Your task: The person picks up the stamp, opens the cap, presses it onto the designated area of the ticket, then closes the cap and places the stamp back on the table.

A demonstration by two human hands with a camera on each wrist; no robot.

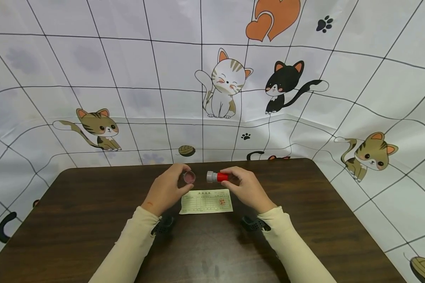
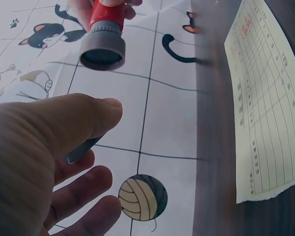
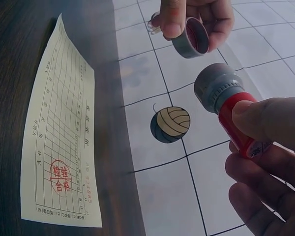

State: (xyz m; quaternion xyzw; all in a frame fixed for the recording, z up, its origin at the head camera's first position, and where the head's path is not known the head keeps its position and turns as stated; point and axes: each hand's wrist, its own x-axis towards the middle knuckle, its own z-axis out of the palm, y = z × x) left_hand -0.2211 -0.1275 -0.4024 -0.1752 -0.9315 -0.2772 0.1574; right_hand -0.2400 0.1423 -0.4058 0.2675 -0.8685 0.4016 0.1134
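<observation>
A self-inking style stamp with a red handle and grey head (image 3: 232, 105) is gripped by my right hand (image 1: 247, 188), its head turned toward the left hand. Between thumb and fingers, my left hand (image 1: 168, 189) pinches a round grey cap (image 3: 191, 39), its open side facing the stamp. A gap separates cap and stamp. Below both hands on the table lies a pale yellow receipt slip (image 1: 206, 201) with printed lines. It bears a round red stamp mark (image 3: 60, 177) near its right end. In the left wrist view the cap is mostly hidden behind the thumb.
The dark wooden table (image 1: 92, 204) ends just beyond the hands. Behind it hangs a white grid-patterned sheet (image 1: 177, 102) printed with cartoon cats and yarn balls. Both wrists wear dark straps (image 1: 255, 223) below cream sleeves.
</observation>
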